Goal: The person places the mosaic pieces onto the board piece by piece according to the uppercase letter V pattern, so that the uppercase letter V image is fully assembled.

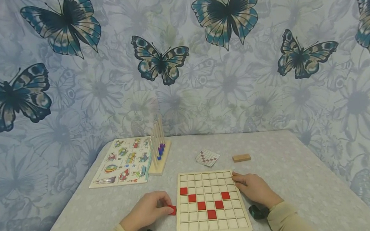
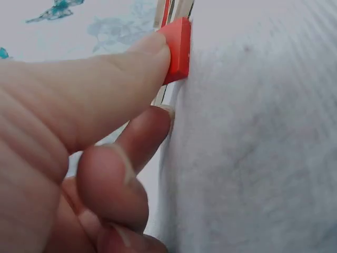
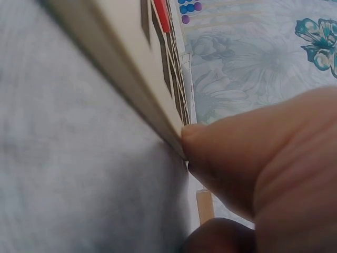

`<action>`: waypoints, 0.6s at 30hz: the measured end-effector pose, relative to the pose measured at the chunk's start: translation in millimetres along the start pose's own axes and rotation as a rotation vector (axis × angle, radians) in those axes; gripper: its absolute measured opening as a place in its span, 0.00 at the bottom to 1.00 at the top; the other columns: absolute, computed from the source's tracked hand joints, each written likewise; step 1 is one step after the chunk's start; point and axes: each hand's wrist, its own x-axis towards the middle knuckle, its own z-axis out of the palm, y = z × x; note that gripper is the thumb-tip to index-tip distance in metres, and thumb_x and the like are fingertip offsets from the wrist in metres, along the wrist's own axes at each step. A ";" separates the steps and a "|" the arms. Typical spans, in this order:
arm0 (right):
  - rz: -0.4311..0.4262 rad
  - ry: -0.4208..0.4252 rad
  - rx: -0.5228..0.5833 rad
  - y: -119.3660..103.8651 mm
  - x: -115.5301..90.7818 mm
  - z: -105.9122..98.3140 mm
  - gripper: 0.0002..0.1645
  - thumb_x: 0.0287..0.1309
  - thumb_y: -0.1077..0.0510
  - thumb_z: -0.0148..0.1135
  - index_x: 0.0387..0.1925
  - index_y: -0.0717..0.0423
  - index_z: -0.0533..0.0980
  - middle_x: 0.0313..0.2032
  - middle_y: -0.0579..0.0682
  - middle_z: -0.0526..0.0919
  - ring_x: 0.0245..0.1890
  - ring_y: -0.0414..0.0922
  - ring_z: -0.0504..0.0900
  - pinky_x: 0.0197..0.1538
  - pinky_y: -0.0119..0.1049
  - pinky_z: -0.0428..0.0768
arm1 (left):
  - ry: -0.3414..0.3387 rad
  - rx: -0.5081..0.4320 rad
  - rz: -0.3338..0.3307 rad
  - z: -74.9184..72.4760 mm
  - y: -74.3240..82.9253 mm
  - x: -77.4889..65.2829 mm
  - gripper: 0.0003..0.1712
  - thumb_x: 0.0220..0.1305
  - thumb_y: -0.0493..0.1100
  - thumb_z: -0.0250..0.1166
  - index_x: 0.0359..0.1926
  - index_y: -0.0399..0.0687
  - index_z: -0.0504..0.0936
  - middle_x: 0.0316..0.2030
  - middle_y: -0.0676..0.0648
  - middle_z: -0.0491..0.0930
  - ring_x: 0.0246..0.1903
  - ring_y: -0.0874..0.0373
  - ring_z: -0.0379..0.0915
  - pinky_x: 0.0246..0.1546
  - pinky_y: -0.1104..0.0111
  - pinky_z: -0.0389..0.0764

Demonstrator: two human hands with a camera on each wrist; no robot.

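Note:
My left hand (image 1: 152, 208) pinches a small red square tile (image 2: 179, 48) between thumb and fingers, just off the left edge of a wooden grid board (image 1: 231, 228). In the left wrist view the thumb lies across the tile's face, and the other fingers curl below it. Several red tiles (image 1: 212, 214) sit in the board's cells, forming a V shape with a longer left arm. My right hand (image 1: 255, 187) holds the board at its upper right corner; in the right wrist view the thumb (image 3: 221, 145) presses against the board's edge.
Behind the board lie pattern cards (image 1: 208, 158) with a red-square design and a small wooden block (image 1: 241, 158). At the back left are a picture puzzle board (image 1: 120, 161) and a peg stand (image 1: 158, 169) with blue and purple beads. A butterfly-patterned wall (image 1: 178, 105) borders the table.

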 end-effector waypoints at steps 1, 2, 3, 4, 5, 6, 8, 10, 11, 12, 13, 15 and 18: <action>0.001 -0.001 -0.001 0.0 0.0 -0.2 0.22 0.69 0.55 0.65 0.62 0.54 0.81 0.68 0.46 0.77 0.68 0.56 0.76 0.67 0.57 0.73 | 0.006 0.000 0.004 -0.3 0.4 0.2 0.08 0.63 0.52 0.74 0.33 0.63 0.82 0.32 0.63 0.82 0.27 0.64 0.71 0.28 0.69 0.71; 0.002 -0.001 -0.001 0.0 0.0 -0.4 0.22 0.69 0.55 0.65 0.62 0.54 0.81 0.68 0.45 0.77 0.68 0.56 0.76 0.67 0.57 0.73 | 0.010 0.003 0.004 -0.6 0.7 0.4 0.07 0.64 0.52 0.73 0.33 0.63 0.82 0.32 0.63 0.82 0.27 0.64 0.71 0.28 0.70 0.72; 0.002 -0.001 -0.001 0.0 -0.1 -0.6 0.22 0.69 0.55 0.65 0.62 0.54 0.81 0.68 0.45 0.77 0.68 0.56 0.76 0.67 0.57 0.73 | 0.016 0.006 0.007 -0.7 0.7 0.7 0.07 0.64 0.52 0.73 0.33 0.63 0.82 0.32 0.63 0.82 0.27 0.65 0.71 0.28 0.70 0.72; 0.002 -0.002 -0.001 -0.2 -0.2 -0.7 0.22 0.69 0.55 0.65 0.62 0.54 0.81 0.68 0.45 0.77 0.68 0.56 0.76 0.67 0.57 0.73 | 0.023 0.008 0.011 -0.8 0.5 0.8 0.07 0.65 0.51 0.72 0.32 0.63 0.82 0.33 0.64 0.82 0.27 0.65 0.71 0.28 0.70 0.72; 0.002 -0.001 -0.001 -0.3 -0.4 -0.8 0.22 0.69 0.55 0.65 0.62 0.54 0.81 0.68 0.45 0.77 0.68 0.56 0.76 0.67 0.57 0.73 | 0.029 0.014 0.011 -0.7 0.3 1.1 0.07 0.65 0.51 0.72 0.32 0.64 0.82 0.33 0.64 0.82 0.26 0.65 0.71 0.28 0.70 0.72; 0.002 0.002 -0.001 -0.1 -0.4 -0.6 0.22 0.69 0.55 0.65 0.62 0.54 0.81 0.68 0.46 0.77 0.67 0.56 0.76 0.67 0.57 0.73 | 0.036 0.018 0.015 -0.6 0.3 1.1 0.06 0.66 0.50 0.71 0.32 0.64 0.82 0.33 0.63 0.82 0.26 0.66 0.70 0.28 0.70 0.72; 0.002 0.006 0.000 -0.1 -0.7 -0.3 0.22 0.69 0.55 0.65 0.61 0.54 0.81 0.68 0.46 0.77 0.67 0.56 0.76 0.67 0.57 0.73 | 0.051 0.032 0.021 -0.2 -0.3 1.3 0.07 0.66 0.50 0.71 0.31 0.64 0.82 0.33 0.63 0.82 0.26 0.66 0.70 0.28 0.70 0.72; 0.004 0.007 0.010 -0.4 -1.2 -0.1 0.21 0.69 0.55 0.65 0.61 0.54 0.82 0.67 0.46 0.78 0.67 0.56 0.77 0.67 0.56 0.73 | 0.059 0.030 0.018 0.1 0.3 1.2 0.07 0.66 0.51 0.71 0.31 0.64 0.82 0.33 0.63 0.82 0.24 0.66 0.69 0.26 0.70 0.72; 0.005 0.007 0.014 -0.3 -1.3 0.3 0.21 0.68 0.55 0.66 0.61 0.54 0.82 0.67 0.46 0.78 0.67 0.56 0.77 0.67 0.56 0.73 | 0.060 0.027 0.013 0.2 0.7 1.0 0.07 0.66 0.51 0.72 0.32 0.63 0.82 0.33 0.62 0.82 0.24 0.66 0.69 0.26 0.70 0.72; 0.005 0.006 0.016 -0.1 -1.3 0.7 0.21 0.68 0.55 0.66 0.61 0.54 0.82 0.67 0.46 0.78 0.67 0.56 0.77 0.67 0.56 0.73 | 0.059 0.022 0.008 0.2 1.4 0.6 0.07 0.65 0.51 0.72 0.32 0.63 0.82 0.33 0.62 0.82 0.24 0.65 0.69 0.26 0.70 0.72; 0.005 0.005 0.021 -0.3 -1.4 0.8 0.21 0.69 0.55 0.66 0.61 0.54 0.82 0.67 0.46 0.78 0.67 0.55 0.77 0.67 0.56 0.73 | 0.059 0.018 0.002 0.1 1.8 0.3 0.07 0.65 0.51 0.72 0.32 0.63 0.82 0.33 0.62 0.82 0.24 0.65 0.70 0.25 0.70 0.72; 0.005 0.003 0.026 -0.3 -1.2 1.1 0.21 0.69 0.55 0.65 0.61 0.53 0.82 0.67 0.46 0.78 0.67 0.55 0.77 0.67 0.56 0.74 | 0.059 0.012 -0.009 -0.3 3.0 -0.3 0.07 0.65 0.52 0.72 0.32 0.63 0.82 0.32 0.62 0.82 0.24 0.65 0.70 0.25 0.70 0.72; 0.000 0.008 0.021 0.2 -0.5 1.2 0.21 0.69 0.55 0.65 0.61 0.53 0.82 0.68 0.45 0.77 0.67 0.55 0.77 0.67 0.56 0.74 | 0.062 0.013 -0.012 -1.2 3.8 -0.4 0.07 0.65 0.52 0.72 0.33 0.62 0.82 0.31 0.61 0.81 0.25 0.65 0.71 0.26 0.70 0.73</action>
